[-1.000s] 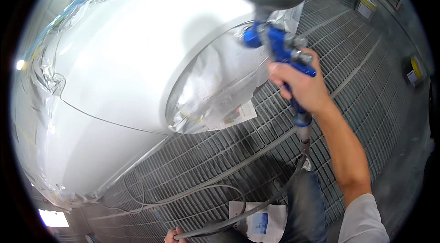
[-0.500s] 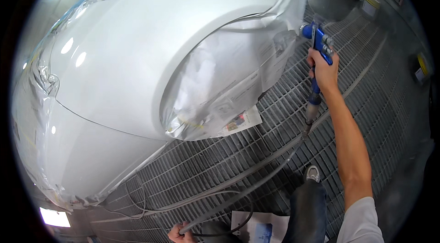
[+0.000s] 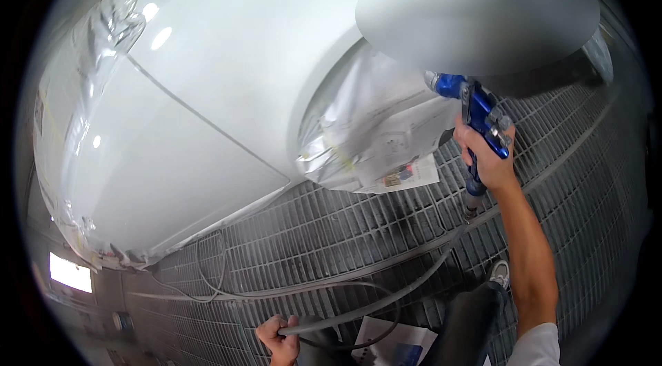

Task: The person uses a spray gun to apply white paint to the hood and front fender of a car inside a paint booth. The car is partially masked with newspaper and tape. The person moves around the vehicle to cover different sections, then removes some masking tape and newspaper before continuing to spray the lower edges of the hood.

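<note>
My right hand [image 3: 488, 152] grips a blue spray gun [image 3: 476, 107] by its handle, with a large grey cup [image 3: 476, 11] looming blurred above it and a hose fitting below. The gun's nozzle is beside the wheel arch of a white, glossy car body [image 3: 214, 69]. The arch opening is covered with crinkled masking paper and plastic [image 3: 365, 117]; the cup hides part of the body. At the bottom, my left hand [image 3: 279, 335] is closed round the grey air hose [image 3: 386, 314], which curves up to the gun.
A metal grate floor [image 3: 558, 228] runs along the car, with looped hoses [image 3: 221, 266] lying on it. A paper sheet [image 3: 379, 335] lies near my legs and shoe [image 3: 498, 273]. Plastic masking [image 3: 89, 111] edges the car at left; a bright panel [image 3: 69, 273] shows at lower left.
My view has shifted along the car. The gun first moved right, and now appears lower, its cup large across the upper right. My left hand has risen slightly with the hose.
</note>
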`<act>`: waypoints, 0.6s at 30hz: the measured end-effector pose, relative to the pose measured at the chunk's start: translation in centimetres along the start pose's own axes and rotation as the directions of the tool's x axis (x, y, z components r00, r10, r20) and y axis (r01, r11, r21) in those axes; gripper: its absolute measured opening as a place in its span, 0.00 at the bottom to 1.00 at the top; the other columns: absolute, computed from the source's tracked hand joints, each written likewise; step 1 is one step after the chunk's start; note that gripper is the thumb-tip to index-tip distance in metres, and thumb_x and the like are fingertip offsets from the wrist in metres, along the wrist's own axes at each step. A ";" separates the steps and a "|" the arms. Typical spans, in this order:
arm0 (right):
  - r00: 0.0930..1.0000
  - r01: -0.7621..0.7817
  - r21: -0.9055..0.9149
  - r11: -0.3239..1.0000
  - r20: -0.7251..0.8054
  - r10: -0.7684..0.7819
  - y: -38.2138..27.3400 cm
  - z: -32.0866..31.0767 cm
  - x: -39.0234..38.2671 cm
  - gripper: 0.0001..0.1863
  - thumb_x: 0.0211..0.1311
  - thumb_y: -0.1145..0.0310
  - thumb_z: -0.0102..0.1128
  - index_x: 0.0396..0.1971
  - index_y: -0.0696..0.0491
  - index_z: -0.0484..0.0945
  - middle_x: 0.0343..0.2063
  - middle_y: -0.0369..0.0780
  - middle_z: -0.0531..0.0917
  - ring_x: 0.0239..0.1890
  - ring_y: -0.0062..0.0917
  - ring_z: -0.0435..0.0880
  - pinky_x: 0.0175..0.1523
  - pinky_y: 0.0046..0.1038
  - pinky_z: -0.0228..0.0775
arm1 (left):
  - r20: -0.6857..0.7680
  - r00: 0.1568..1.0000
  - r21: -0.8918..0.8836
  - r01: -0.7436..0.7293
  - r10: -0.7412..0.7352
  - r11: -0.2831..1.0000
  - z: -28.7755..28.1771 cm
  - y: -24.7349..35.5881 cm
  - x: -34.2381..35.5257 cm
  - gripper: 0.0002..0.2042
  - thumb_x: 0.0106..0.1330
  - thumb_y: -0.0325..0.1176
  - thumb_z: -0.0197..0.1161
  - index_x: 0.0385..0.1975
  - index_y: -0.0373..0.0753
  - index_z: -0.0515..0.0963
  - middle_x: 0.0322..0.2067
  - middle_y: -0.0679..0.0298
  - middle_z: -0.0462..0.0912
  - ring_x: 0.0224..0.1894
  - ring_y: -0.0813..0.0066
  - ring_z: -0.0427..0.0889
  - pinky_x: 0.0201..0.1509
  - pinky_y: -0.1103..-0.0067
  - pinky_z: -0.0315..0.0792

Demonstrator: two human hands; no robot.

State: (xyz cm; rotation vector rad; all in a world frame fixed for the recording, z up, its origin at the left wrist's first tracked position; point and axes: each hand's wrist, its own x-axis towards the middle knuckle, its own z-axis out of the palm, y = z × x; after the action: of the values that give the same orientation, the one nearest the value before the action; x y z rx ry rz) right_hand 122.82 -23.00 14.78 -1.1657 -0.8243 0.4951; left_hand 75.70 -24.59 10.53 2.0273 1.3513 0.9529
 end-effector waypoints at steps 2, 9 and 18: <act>0.997 0.013 -0.004 1.000 0.076 -0.013 0.1 1.8 -1.7 0.07 0.57 0.72 0.57 0.29 0.61 0.75 0.20 0.37 0.75 0.18 0.17 0.72 0.21 0.19 0.61 | -0.023 0.999 -0.014 -0.042 0.042 0.999 -0.4 -1.5 0.3 0.19 0.52 0.23 0.65 0.12 0.36 0.57 0.09 0.62 0.59 0.11 0.77 0.54 0.16 0.76 0.46; 0.984 -0.097 0.241 0.966 0.170 0.056 -1.7 8.4 -5.6 0.19 0.57 0.76 0.55 0.50 0.65 0.75 0.45 0.47 0.82 0.43 0.27 0.84 0.30 0.25 0.83 | -0.163 0.986 -0.187 -0.069 0.038 0.980 -4.4 -8.3 -0.1 0.19 0.57 0.23 0.61 0.12 0.35 0.57 0.10 0.67 0.59 0.14 0.82 0.54 0.18 0.77 0.47; 0.970 -0.129 0.337 0.932 0.238 0.048 -4.4 21.1 -9.3 0.13 0.59 0.75 0.58 0.43 0.62 0.79 0.38 0.42 0.84 0.37 0.23 0.84 0.26 0.22 0.81 | -0.351 0.922 -0.398 0.007 -0.160 0.918 -12.7 -14.7 0.8 0.22 0.65 0.28 0.58 0.13 0.44 0.52 0.11 0.75 0.53 0.15 0.88 0.49 0.19 0.80 0.42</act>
State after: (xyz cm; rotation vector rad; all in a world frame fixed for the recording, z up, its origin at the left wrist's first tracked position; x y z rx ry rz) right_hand 100.26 -18.51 19.48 -0.8261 -0.8384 0.8283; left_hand 57.67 -17.98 7.69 1.5205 1.2937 1.4977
